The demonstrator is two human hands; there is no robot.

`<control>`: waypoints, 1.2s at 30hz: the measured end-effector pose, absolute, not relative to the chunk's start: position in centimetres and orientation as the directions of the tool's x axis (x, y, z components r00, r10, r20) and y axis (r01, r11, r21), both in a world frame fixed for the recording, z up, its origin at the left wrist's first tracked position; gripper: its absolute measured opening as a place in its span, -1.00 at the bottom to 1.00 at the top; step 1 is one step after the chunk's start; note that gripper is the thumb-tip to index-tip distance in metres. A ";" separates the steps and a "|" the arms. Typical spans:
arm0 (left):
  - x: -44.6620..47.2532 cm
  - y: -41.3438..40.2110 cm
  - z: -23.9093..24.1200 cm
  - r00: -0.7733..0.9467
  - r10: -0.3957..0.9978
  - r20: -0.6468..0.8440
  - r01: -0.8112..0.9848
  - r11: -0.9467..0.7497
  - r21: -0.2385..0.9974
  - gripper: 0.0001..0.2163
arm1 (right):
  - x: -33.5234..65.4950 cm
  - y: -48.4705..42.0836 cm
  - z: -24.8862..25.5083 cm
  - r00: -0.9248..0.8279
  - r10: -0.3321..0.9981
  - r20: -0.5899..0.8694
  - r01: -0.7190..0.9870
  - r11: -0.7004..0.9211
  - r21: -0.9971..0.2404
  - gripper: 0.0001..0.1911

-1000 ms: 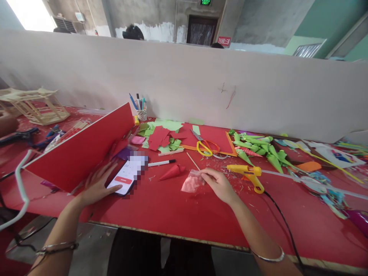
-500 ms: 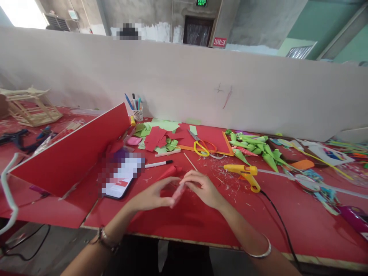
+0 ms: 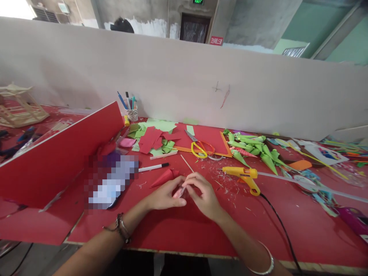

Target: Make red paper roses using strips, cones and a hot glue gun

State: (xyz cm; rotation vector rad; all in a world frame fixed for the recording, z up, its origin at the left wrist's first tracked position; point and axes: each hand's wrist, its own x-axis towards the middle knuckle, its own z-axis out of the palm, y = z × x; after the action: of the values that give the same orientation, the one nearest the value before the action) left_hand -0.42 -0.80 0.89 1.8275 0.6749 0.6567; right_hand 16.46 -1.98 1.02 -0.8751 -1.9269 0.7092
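Note:
Over the red tabletop, my left hand point(image 3: 165, 195) and my right hand point(image 3: 204, 194) meet at the fingertips. Between them is a small, thin pinkish piece point(image 3: 178, 193), partly see-through; its exact kind is hard to make out. The left thumb and fingers curve around it, while the right fingertips pinch its upper right edge. Just behind my left hand lies a rolled red paper cone point(image 3: 165, 177). A thin wooden stick point(image 3: 187, 163) is beyond my right hand. To the right rests a yellow hot glue gun point(image 3: 240, 174).
At left are a blurred-out phone point(image 3: 115, 184), a marker point(image 3: 153, 167) and an upright red board point(image 3: 63, 157). Scissors point(image 3: 199, 149), red paper scraps point(image 3: 151, 138), a pen cup point(image 3: 132, 113) and green paper cones point(image 3: 258, 145) sit along the white partition point(image 3: 172, 76). A black cord point(image 3: 280, 226) trails right.
The pinkish piece has turned and now sits more inside my left hand's curl. Both hands have drawn closer together. The whole view has shifted slightly.

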 end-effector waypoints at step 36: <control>0.1 -2.0 1.4 0.605 0.787 0.117 0.393 -0.424 0.816 -0.44 | 17.1 -2.6 1.5 -0.464 0.841 0.280 0.359 0.467 -0.808 -0.80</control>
State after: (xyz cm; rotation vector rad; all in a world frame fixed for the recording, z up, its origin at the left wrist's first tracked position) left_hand 0.09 -2.02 1.36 2.0453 0.9303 0.6379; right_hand 17.14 -2.59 1.55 -0.9938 -2.0287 0.8957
